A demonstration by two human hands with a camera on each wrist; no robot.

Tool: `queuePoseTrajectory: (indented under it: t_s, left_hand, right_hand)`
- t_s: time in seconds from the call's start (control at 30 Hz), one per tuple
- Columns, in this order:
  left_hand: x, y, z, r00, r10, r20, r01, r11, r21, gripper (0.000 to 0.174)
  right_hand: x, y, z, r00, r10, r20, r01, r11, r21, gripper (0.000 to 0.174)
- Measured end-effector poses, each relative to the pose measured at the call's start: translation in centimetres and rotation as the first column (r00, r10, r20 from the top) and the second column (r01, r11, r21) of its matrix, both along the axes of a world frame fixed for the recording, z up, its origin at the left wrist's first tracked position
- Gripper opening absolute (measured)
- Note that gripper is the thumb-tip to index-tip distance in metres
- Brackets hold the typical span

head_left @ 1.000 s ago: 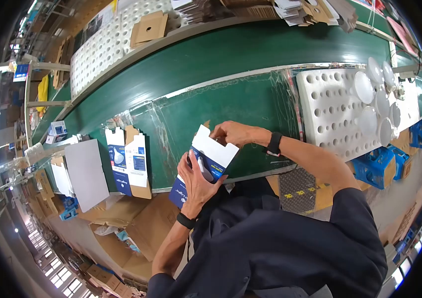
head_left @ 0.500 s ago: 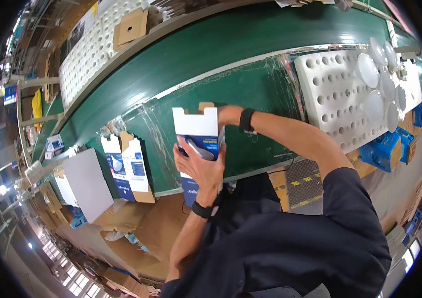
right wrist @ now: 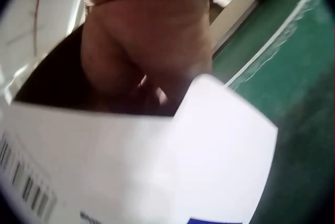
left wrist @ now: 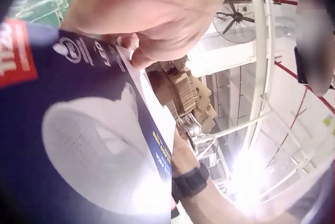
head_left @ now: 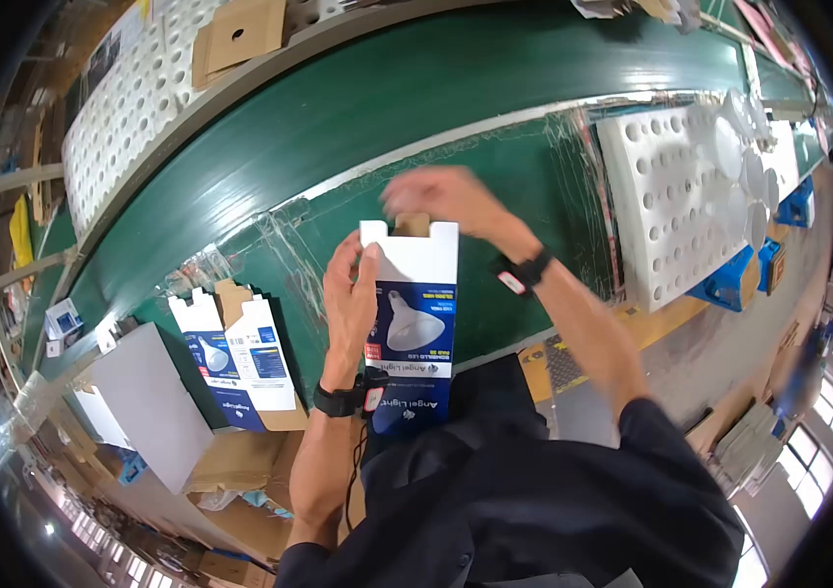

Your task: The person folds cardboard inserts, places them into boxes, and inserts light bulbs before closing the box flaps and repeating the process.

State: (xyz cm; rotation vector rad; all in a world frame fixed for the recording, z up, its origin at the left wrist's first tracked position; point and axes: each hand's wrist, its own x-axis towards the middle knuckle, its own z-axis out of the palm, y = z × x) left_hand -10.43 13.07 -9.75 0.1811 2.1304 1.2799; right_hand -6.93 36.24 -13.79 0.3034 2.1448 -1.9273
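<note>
A blue and white light bulb box, printed with a bulb picture, stands tilted before the person, its white top flap raised and a brown cardboard piece showing behind the flap's notch. My left hand grips the box's left side near the top, thumb on the printed face. Over the top end of the box is my right hand, blurred in the head view. In the right wrist view the white flaps partly cover that hand, and its fingertips lie in shadow; I cannot tell whether they hold anything.
Flattened bulb boxes lie on the green bench to the left, beside a grey board. On the right, a white foam tray with holes bears several white bulbs. Brown cardboard pieces lie on foam at the far side.
The box has turned upright and its printed face is uncovered. My left hand has shifted from across the front to the left side. The right hand has moved up and left over the top.
</note>
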Motion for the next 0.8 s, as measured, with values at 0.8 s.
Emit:
queuePoseTrajectory:
  t_s: [0.8]
  left_hand:
    - [-0.2, -3.4, 2.9, 0.937, -0.305, 0.17, 0.317, 0.947, -0.047, 0.031]
  right_hand:
    - [9.0, -9.0, -0.6, 0.66, -0.414, 0.627, 0.737, 0.518, -0.434, 0.042]
